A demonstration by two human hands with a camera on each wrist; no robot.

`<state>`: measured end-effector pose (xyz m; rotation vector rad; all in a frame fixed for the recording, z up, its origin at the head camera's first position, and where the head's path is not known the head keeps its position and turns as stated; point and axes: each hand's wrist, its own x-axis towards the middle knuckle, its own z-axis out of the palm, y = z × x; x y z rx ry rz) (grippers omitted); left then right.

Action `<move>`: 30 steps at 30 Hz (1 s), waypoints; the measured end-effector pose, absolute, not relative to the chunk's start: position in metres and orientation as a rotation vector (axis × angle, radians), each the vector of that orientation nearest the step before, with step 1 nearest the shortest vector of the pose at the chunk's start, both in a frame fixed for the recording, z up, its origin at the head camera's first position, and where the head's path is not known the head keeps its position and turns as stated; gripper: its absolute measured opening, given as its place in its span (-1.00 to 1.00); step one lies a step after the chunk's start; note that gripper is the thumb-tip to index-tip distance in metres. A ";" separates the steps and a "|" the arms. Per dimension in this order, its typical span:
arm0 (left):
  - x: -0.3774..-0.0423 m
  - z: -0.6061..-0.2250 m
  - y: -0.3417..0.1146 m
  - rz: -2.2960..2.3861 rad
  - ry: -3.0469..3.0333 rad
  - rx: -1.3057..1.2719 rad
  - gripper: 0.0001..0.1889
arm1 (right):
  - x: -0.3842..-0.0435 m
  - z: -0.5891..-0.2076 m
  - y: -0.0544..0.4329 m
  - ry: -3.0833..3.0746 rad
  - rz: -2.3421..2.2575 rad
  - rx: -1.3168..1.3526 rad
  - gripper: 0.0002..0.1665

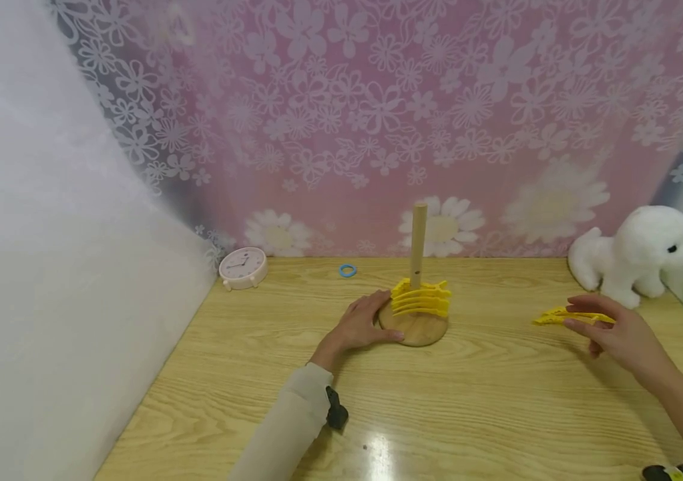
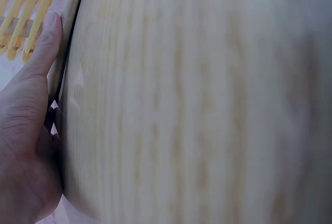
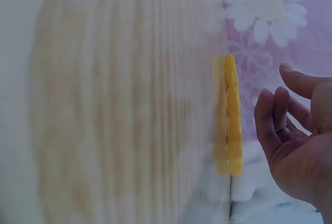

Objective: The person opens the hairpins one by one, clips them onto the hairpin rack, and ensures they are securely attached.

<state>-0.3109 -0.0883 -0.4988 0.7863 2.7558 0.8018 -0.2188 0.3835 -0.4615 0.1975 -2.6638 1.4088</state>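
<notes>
My left hand (image 1: 362, 324) grips the left side of a round wooden base (image 1: 419, 333), thumb along its front edge. From this base a wooden post (image 1: 418, 244) rises upright, with several yellow curved plastic pieces (image 1: 420, 300) stacked around its lower part. In the left wrist view the thumb lies straight against the base's edge, while the other fingers are mostly hidden. Farther right, my right hand (image 1: 620, 334) hovers beside another yellow plastic piece (image 3: 233, 115) lying flat on the table. Its fingers are loosely bent, and the right wrist view shows a gap between them and the piece.
A blue ring (image 1: 347, 270) lies at the back of the wooden table (image 1: 467, 414), left of the post. At the back left is a pale pink clock (image 1: 244, 266). A white plush dog (image 1: 635, 250) sits at the back right. Flowered cloth (image 1: 341, 133) hangs behind the table.
</notes>
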 end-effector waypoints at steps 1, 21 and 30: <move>-0.311 -0.499 -0.088 0.803 2.755 0.783 0.03 | -0.217 -0.462 0.387 -2.672 1.396 0.174 -0.64; -0.310 -0.497 -0.087 0.820 2.765 0.772 0.02 | -0.206 -0.480 0.434 -2.794 1.277 -0.047 -0.26; -0.309 -0.497 -0.086 0.803 2.767 0.767 0.03 | -0.208 -0.482 0.430 -2.855 1.272 0.006 -0.27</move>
